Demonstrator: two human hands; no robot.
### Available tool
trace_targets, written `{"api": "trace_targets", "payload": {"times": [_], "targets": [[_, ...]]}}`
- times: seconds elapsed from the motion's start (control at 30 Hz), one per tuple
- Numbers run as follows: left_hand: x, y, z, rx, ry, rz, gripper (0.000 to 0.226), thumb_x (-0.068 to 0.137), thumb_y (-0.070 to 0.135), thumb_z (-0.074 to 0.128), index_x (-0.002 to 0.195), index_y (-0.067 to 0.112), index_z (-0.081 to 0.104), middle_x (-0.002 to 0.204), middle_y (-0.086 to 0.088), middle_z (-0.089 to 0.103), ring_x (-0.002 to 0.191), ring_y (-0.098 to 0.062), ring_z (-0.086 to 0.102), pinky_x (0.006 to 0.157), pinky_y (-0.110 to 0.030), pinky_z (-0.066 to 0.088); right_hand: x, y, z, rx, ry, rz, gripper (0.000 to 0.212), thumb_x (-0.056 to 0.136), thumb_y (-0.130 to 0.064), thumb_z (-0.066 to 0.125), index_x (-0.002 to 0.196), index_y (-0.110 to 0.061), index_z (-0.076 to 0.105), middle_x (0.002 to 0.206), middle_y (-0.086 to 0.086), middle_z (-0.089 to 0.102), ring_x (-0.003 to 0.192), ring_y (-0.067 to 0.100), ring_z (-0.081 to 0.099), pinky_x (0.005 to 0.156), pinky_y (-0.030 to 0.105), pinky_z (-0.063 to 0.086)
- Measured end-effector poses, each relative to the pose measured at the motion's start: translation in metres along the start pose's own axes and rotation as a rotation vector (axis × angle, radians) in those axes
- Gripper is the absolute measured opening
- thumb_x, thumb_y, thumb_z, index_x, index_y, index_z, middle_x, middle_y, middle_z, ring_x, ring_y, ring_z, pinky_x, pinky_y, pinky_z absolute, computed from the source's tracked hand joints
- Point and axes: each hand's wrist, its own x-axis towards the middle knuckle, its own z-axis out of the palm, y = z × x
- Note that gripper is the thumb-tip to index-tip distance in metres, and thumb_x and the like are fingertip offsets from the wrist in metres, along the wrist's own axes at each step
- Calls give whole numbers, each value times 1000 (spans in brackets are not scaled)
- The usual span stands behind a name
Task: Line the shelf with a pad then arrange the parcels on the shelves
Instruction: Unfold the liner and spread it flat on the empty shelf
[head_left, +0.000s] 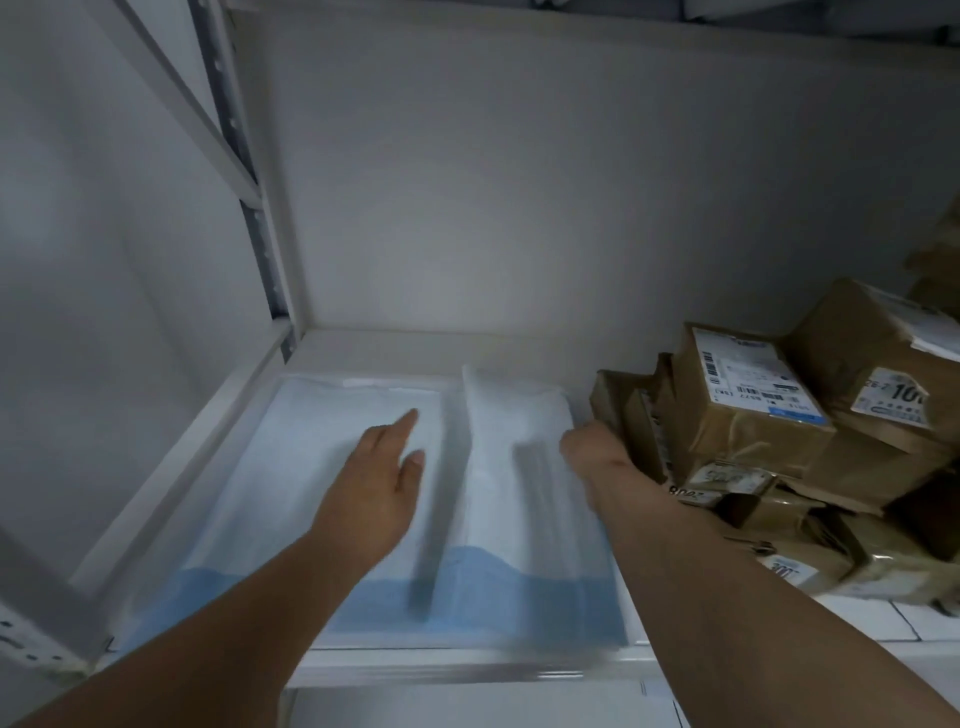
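Observation:
A white pad (311, 467) with a blue front border lies on the left part of the white shelf (467, 662). A raised fold runs front to back along its middle. My left hand (376, 478) lies flat on the pad's left half, fingers straight. My right hand (592, 447) is at the pad's right edge, close against the parcels; its fingers curl under and are hidden, so I cannot make out whether it holds the pad. A heap of brown taped parcels (753, 415) with white labels fills the shelf's right side.
The white back wall (519, 208) closes the shelf behind. A metal upright post (249, 208) with holes stands at the back left corner. Another shelf board (571, 15) runs overhead. More brown parcels (940, 270) are stacked at the far right.

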Motion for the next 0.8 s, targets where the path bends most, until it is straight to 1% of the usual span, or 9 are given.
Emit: {"api": "trace_targets", "payload": {"times": [0.03,0.1,0.23,0.37,0.5,0.53,0.6,0.7,0.8], "targets": [[3,-10,-3,54,-19,-70,52,102,31,43,152,20,36,144,-9,48,130,-27,51,109,-44,40,-1,0,0,68,-28,57,33,102,-5,42,133,-4,52,139,14,54,126,28,54,95,29,45],[8,-25,-6,264,-160,-137,56,103,30,40,156,17,26,156,-11,37,142,-28,36,117,-43,29,-3,3,2,106,47,0,31,102,-5,41,130,-5,54,136,13,56,124,29,54,94,31,43],[6,-30,-12,632,-511,-255,63,102,55,23,158,31,8,167,3,2,153,-23,5,121,-51,15,-4,5,7,-34,90,-2,31,102,-3,36,124,-7,58,133,11,60,122,26,55,103,37,36],[2,-29,-21,720,-543,-307,66,98,64,17,157,36,5,167,8,-5,153,-25,1,119,-58,14,-3,4,18,-111,164,-13,29,100,-2,39,114,-13,61,121,3,63,118,22,54,105,35,31],[1,-32,-33,773,-484,-319,65,97,65,21,156,37,15,166,6,7,151,-25,12,118,-56,19,3,0,24,-182,82,-14,26,98,0,40,100,-17,59,75,4,50,112,23,54,117,42,22],[0,-32,-35,785,-467,-314,65,97,64,23,155,36,18,166,5,10,150,-25,16,117,-56,20,3,-3,22,-168,61,24,26,98,-1,41,103,-19,59,77,6,50,110,24,54,117,41,23],[-1,-32,-37,796,-435,-315,64,97,61,27,154,33,22,165,4,13,149,-24,18,118,-55,21,1,-10,32,-71,158,15,28,95,-5,44,117,-18,54,104,13,54,113,28,49,111,37,32],[-1,-31,-35,767,-375,-295,61,99,47,33,155,27,19,167,2,5,151,-23,13,120,-51,18,-7,-14,32,51,326,-67,56,87,-4,50,140,-15,36,148,15,21,129,36,30,106,39,38],[-2,-30,-30,719,-396,-170,68,98,21,37,157,36,6,167,5,-6,153,-21,4,123,-43,16,-7,-20,41,40,260,-209,59,93,-10,45,150,-14,28,157,12,21,138,35,26,113,41,29]]}}
